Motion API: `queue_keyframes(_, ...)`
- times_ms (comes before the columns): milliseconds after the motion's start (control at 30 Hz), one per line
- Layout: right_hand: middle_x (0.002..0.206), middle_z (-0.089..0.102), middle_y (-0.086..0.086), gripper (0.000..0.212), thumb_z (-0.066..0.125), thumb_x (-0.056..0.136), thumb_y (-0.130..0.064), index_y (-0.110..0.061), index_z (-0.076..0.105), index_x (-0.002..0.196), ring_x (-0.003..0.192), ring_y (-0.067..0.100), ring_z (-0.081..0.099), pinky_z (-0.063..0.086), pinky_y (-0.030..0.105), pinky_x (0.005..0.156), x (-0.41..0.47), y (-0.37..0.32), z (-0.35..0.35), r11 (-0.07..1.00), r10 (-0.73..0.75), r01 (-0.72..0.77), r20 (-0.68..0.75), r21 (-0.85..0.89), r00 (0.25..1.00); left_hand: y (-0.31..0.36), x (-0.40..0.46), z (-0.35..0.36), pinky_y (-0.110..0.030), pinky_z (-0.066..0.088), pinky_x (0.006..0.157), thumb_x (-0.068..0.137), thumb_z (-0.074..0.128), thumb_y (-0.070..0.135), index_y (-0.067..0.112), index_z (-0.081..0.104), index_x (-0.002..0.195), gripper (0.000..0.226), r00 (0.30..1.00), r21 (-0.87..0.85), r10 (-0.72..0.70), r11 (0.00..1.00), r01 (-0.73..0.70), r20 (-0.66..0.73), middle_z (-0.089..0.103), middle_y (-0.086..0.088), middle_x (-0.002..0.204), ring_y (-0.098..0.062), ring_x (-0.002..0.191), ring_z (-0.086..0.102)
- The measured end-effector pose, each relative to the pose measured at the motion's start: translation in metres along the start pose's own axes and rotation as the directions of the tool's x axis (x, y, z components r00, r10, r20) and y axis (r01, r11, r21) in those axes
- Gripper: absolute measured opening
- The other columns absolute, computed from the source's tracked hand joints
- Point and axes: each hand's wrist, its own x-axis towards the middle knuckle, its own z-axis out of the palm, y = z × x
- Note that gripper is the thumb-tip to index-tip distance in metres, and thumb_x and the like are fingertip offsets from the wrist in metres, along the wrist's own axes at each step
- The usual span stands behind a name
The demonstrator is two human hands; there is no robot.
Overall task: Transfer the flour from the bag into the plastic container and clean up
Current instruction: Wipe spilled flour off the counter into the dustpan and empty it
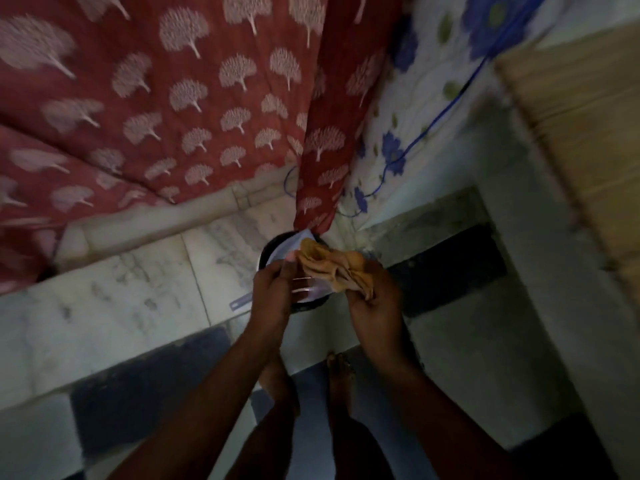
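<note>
— Gripping what, exactly?
— Right hand (375,299) is closing its fingers around a crumpled tan bag (332,268). Left hand (273,294) is curling beside it, fingertips touching the bag's left edge.
— And underneath?
— Both are hovering over a dark round bin (268,252) with a pale liner, on the marble floor (138,289), below a red patterned curtain (156,98). I can't tell where the plastic container is.

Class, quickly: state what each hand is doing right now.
Left hand: closed on the rim of the clear plastic container.
Right hand: closed on the crumpled brown bag.
</note>
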Motion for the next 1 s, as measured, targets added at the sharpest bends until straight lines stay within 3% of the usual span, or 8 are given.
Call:
queue_keyframes(67, 0.108, 0.07, 0.01, 0.025, 0.06, 0.088, -0.006, -0.019, 0.068, 0.109, 0.105, 0.023, 0.067, 0.053, 0.046, 0.097, -0.006, -0.036, -0.024, 0.991, -0.108, 0.109, 0.022, -0.076, 0.994, 0.044, -0.036, 0.009, -0.048, 0.054, 0.096, 0.101, 0.05, 0.034, 0.009, 0.062, 0.107, 0.029, 0.994, -0.112, -0.104, 0.988, 0.108, 0.04, 0.069, -0.008, 0.1, -0.025, 0.092, 0.067)
queue_keyframes(100, 0.11, 0.069, 0.013, 0.025, 0.06, 0.087, -0.005, -0.015, 0.069, 0.109, 0.104, 0.023, 0.066, 0.054, 0.042, 0.097, -0.008, -0.06, -0.039, 0.98, -0.139, 0.146, 0.06, -0.134, 0.988, 0.067, -0.055, 0.012, -0.047, 0.054, 0.095, 0.099, 0.051, 0.037, 0.012, 0.062, 0.107, 0.029, 0.991, -0.132, -0.121, 0.983, 0.128, 0.064, 0.068, -0.007, 0.101, -0.024, 0.093, 0.066)
queue_keyframes(267, 0.119, 0.06, 0.003, 0.031, 0.053, 0.085, -0.015, -0.007, 0.069, 0.111, 0.1, 0.022, 0.065, 0.055, 0.029, 0.088, -0.027, -0.152, -0.095, 0.865, -0.383, 0.438, 0.242, -0.244, 0.891, 0.136, -0.132, 0.02, -0.035, 0.057, 0.075, 0.095, 0.058, 0.03, 0.015, 0.061, 0.107, 0.019, 0.977, -0.133, -0.112, 0.982, 0.138, 0.182, 0.066, -0.003, 0.1, -0.019, 0.087, 0.066)
queue_keyframes(400, 0.123, 0.066, 0.008, 0.036, 0.052, 0.086, -0.017, -0.003, 0.071, 0.114, 0.103, 0.021, 0.067, 0.057, 0.031, 0.085, -0.049, -0.192, -0.131, 0.792, -0.397, 0.485, 0.289, -0.372, 0.871, 0.17, -0.179, 0.037, -0.032, 0.058, 0.052, 0.09, 0.069, 0.009, 0.007, 0.06, 0.093, 0.009, 0.965, -0.186, -0.157, 0.963, 0.197, 0.209, 0.066, -0.013, 0.086, -0.021, 0.064, 0.069)
queue_keyframes(533, 0.122, 0.068, 0.01, 0.033, 0.062, 0.084, -0.012, -0.004, 0.072, 0.115, 0.102, 0.024, 0.07, 0.061, 0.035, 0.079, -0.071, -0.207, -0.164, 0.758, -0.465, 0.484, 0.158, -0.437, 0.871, 0.181, -0.207, 0.061, -0.033, 0.058, 0.056, 0.084, 0.068, -0.009, -0.001, 0.058, 0.113, 0.031, 0.971, -0.094, -0.072, 0.991, 0.096, 0.229, 0.069, -0.023, 0.104, -0.025, 0.071, 0.073)
queue_keyframes(633, 0.121, 0.066, 0.011, 0.054, 0.083, 0.07, 0.0, -0.01, 0.064, 0.12, 0.101, 0.024, 0.071, 0.062, 0.035, 0.077, -0.08, -0.209, -0.19, 0.758, -0.539, 0.48, -0.009, -0.441, 0.842, 0.188, -0.213, 0.083, -0.04, 0.061, 0.062, 0.082, 0.071, -0.008, -0.001, 0.058, 0.118, 0.039, 0.956, -0.037, -0.007, 0.999, 0.018, 0.293, 0.071, -0.019, 0.102, -0.027, 0.077, 0.074)
queue_keyframes(733, 0.126, 0.064, 0.012, 0.043, 0.072, 0.083, -0.012, -0.006, 0.064, 0.124, 0.11, 0.024, 0.068, 0.06, 0.036, 0.082, -0.082, -0.209, -0.222, 0.751, -0.588, 0.5, -0.094, -0.431, 0.803, 0.2, -0.216, 0.115, -0.058, 0.058, 0.077, 0.08, 0.077, -0.002, 0.005, 0.058, 0.121, 0.046, 0.934, 0.019, 0.014, 1.0, -0.022, 0.358, 0.071, -0.019, 0.108, -0.035, 0.091, 0.072)
queue_keyframes(1000, 0.131, 0.061, 0.011, 0.047, 0.077, 0.084, -0.018, 0.003, 0.065, 0.125, 0.12, 0.022, 0.062, 0.055, 0.033, 0.093, -0.07, -0.187, -0.302, 0.869, -0.472, 0.37, -0.323, -0.329, 0.821, 0.223, -0.203, 0.226, -0.052, 0.059, 0.073, 0.077, 0.08, 0.001, 0.007, 0.053, 0.125, 0.056, 0.864, 0.128, -0.021, 0.99, -0.051, 0.504, 0.066, -0.019, 0.118, -0.034, 0.093, 0.069)
